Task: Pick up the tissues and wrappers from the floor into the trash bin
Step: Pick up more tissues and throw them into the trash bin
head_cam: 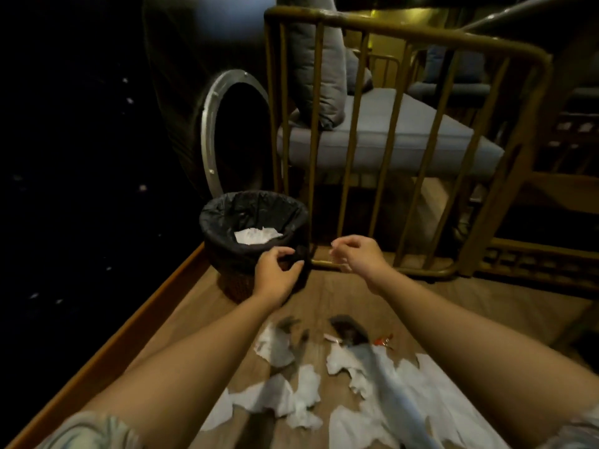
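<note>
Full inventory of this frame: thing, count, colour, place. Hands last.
bin: one, black liner, floor left of centre
tissue in bin: one, white
floor tissues: several, white, foreground
wrapper: one, dark, floor centre
small wrapper: one, red, right of the dark one
railing: one, gold, behind bin
cushions: grey, behind railing
left hand: grips bin liner at near rim
right hand: loosely curled, seems empty, above floor right of bin

Left hand (pixel 274 273) grips the lined trash bin (pixel 252 222) rim; right hand (pixel 356 254) hovers beside; tissues (pixel 291 396) litter the floor (pixel 324 303).
</note>
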